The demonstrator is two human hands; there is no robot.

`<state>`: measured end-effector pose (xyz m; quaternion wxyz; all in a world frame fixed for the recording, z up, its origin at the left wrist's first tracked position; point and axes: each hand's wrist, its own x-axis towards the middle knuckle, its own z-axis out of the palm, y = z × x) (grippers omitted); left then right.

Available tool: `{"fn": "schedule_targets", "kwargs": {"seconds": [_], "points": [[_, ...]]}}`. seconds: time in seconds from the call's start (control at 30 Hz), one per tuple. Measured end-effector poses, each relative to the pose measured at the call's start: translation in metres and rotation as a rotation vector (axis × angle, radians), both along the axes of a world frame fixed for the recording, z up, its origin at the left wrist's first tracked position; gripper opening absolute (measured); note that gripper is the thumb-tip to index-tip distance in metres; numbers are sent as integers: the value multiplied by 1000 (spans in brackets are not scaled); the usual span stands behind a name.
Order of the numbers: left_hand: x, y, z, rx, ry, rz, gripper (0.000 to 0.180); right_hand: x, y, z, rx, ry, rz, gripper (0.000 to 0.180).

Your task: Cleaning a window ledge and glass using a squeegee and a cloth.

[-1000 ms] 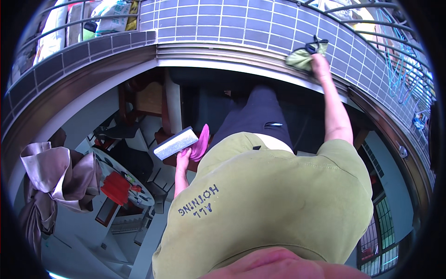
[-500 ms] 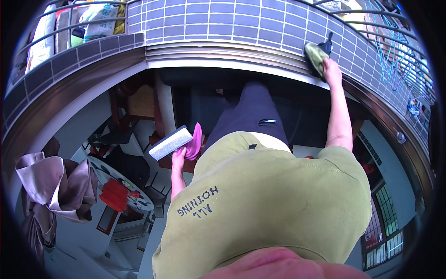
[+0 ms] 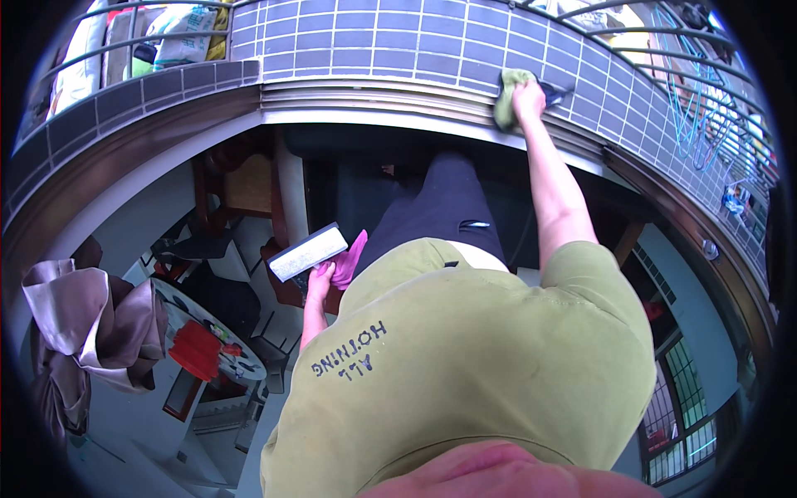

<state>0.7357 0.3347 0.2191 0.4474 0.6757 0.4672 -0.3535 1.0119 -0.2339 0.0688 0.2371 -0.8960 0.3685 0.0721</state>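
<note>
My right hand (image 3: 528, 100) is stretched up and forward, gripping a green cloth (image 3: 506, 93) pressed against the grey tiled wall (image 3: 382, 41) just above a pale ledge (image 3: 374, 98). My left hand (image 3: 319, 280) hangs low by my hip and holds a pink-handled window squeegee (image 3: 309, 252) with a white pad, its head pointing left. My olive green shirt fills the lower middle of the view and dark trousers show below the ledge.
A metal railing (image 3: 124, 25) runs along the top with bags behind it. Below left stand a round table (image 3: 207, 349) with red items, dark chairs and a bundled beige curtain (image 3: 83, 324). A barred window (image 3: 681, 415) sits at lower right.
My right hand has slid the green cloth leftward along the tiled wall. The left hand with the squeegee has stayed at my hip.
</note>
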Motion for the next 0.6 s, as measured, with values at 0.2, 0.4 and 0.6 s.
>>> {"fn": "schedule_targets", "kwargs": {"seconds": [0.2, 0.4, 0.6], "points": [[19, 4, 24, 54, -114, -39, 48, 70, -69, 63, 1060, -707, -638, 22], [19, 2, 27, 135, -72, -23, 37, -25, -233, 70, -318, -822, -685, 24], [-22, -5, 13, -50, -23, 78, 39, -8, -231, 23, -181, -436, -848, 31]]}}
